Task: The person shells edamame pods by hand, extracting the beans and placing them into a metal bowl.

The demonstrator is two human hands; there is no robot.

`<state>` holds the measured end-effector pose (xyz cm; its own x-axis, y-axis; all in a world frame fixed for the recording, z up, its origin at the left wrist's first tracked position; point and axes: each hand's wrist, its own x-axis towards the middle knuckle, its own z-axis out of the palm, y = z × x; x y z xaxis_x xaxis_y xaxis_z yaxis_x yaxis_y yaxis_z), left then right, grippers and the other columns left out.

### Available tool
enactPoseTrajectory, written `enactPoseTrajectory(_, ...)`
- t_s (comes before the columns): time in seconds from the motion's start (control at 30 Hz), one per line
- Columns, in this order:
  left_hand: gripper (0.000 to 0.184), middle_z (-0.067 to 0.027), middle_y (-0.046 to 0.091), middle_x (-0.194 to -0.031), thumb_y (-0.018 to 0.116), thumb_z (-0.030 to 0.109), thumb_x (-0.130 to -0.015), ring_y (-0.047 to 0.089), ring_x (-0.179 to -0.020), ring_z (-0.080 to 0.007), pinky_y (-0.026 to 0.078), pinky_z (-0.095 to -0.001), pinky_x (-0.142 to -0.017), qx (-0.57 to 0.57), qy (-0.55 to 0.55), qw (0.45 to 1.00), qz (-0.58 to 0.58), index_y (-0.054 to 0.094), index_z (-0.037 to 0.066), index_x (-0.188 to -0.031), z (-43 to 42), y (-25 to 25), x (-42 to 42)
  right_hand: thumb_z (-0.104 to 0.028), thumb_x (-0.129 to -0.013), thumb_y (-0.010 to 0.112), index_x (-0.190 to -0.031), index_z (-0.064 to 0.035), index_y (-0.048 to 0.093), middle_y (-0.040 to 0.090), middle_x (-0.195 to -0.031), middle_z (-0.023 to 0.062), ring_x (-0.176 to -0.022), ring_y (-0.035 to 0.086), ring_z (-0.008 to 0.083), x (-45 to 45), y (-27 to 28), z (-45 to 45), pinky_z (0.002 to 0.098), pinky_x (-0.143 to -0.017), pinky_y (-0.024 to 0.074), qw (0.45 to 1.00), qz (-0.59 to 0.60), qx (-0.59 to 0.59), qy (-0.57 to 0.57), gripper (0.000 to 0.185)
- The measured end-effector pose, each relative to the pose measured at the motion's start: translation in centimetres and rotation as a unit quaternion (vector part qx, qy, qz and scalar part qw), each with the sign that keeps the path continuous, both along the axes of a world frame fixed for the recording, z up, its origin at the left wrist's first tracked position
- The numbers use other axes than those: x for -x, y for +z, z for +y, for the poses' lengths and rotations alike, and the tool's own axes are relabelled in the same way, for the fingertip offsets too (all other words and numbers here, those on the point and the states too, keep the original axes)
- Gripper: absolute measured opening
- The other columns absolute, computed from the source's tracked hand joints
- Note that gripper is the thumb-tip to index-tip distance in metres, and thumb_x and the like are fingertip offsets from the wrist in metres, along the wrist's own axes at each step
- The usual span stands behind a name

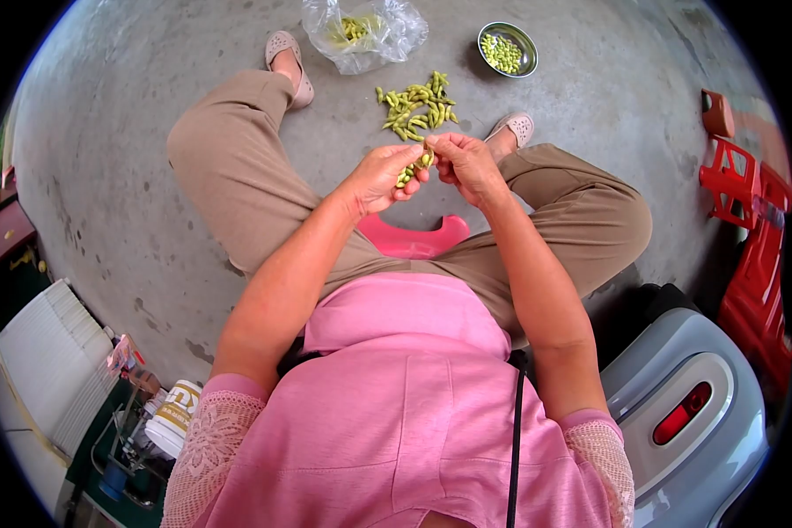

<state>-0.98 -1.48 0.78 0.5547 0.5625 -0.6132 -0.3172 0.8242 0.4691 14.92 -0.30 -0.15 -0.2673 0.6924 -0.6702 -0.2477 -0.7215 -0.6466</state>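
In front of my lap both hands meet at a green soybean pod [429, 157]. My left hand [383, 179] is curled, with its thumb and fingertips at the pod and several loose green beans [405, 176] cupped in its fingers. The pod's other end is pinched by my right hand [468, 165], thumb against fingers. Just beyond my hands, a loose pile of soybean pods [418, 104] lies on the concrete floor. Farther off to the right, a metal bowl [533, 58] holds shelled beans [502, 55]. At the top, a clear plastic bag [405, 33] contains more green pods.
My feet [292, 66] stand on either side of the pile, and a pink plastic seat [414, 239] shows between my legs. Red plastic stools [732, 180] are at the right, above a grey-blue case [695, 422] with a red reflector. A white bucket [174, 418] sits at lower left.
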Motion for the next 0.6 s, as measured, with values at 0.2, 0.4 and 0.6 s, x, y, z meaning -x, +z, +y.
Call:
enactPoseTrajectory(0.2,0.017,-0.0048,0.050,-0.069,0.043,0.019,-0.085,0.043,-0.047,-0.0071,0.032,-0.0163,-0.037,0.011,-0.006,1.000,0.024,0.049,0.004,-0.088,-0.09,-0.02,0.09,-0.018,-0.076,0.059,-0.070,-0.0056,0.055,0.053,-0.059,-0.0001,-0.043,0.040,0.0051,0.08,0.10,-0.03,0.0185,-0.037,0.0285,0.999,-0.023,-0.026,0.016,0.014)
enactPoseTrajectory(0.4,0.014,-0.0062,0.052,-0.072,0.043,0.018,-0.084,0.047,-0.050,-0.0085,0.034,-0.0180,-0.039,0.019,-0.008,1.000,0.022,0.049,0.005,-0.086,0.06,0.28,0.11,-0.018,-0.076,0.059,-0.071,-0.0049,0.056,0.054,-0.059,0.0002,-0.043,0.040,0.0046,-0.05,-0.21,0.00,0.0179,-0.037,0.0294,0.997,-0.036,-0.055,0.027,0.014)
enactPoseTrajectory(0.6,0.014,-0.0062,0.053,-0.073,0.045,0.017,-0.083,0.049,-0.051,-0.0084,0.036,-0.0175,-0.039,0.017,-0.016,0.999,0.039,0.049,0.005,-0.087,0.04,-0.16,0.16,-0.019,-0.076,0.059,-0.072,-0.0045,0.058,0.053,-0.058,-0.0013,-0.045,0.040,0.0034,0.01,-0.18,-0.13,0.0175,-0.038,0.0296,0.994,-0.059,-0.080,0.042,0.015)
